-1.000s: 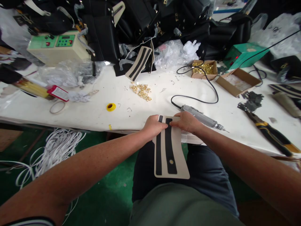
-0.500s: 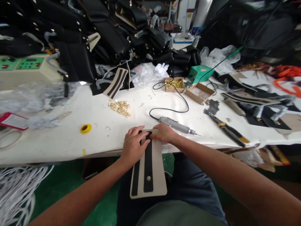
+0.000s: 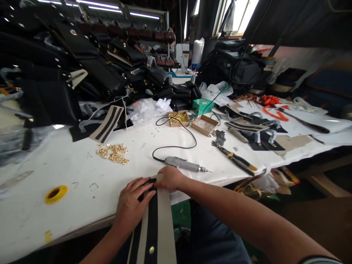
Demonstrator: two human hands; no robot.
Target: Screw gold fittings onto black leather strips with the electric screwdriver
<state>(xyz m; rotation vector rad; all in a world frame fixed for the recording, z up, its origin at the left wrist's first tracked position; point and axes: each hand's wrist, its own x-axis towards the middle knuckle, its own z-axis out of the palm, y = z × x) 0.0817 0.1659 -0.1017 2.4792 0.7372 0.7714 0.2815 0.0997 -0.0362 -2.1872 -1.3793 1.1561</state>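
Note:
A beige panel [image 3: 165, 227] with black strips and a round gold stud near its lower part lies at the table's front edge and reaches down over my lap. My left hand [image 3: 133, 203] rests on its upper left part, fingers spread across the black strips. At the panel's top edge, my right hand [image 3: 171, 178] pinches the panel close to the end of the middle strip, its fingertips partly hidden. A grey corded electric screwdriver [image 3: 183, 164] lies just beyond my right hand.
Gold hardware pieces [image 3: 117, 153], a yellow tape roll [image 3: 56, 194] and another striped panel [image 3: 106, 124] are on the left. Pliers [image 3: 238, 160], an open cardboard box [image 3: 204, 125] and a green box [image 3: 202, 106] are on the right. Black bags [image 3: 96, 69] are piled behind.
The camera view has tilted up and turned right, so the table things appear lower and further left. Both hands remain at the panel's upper end.

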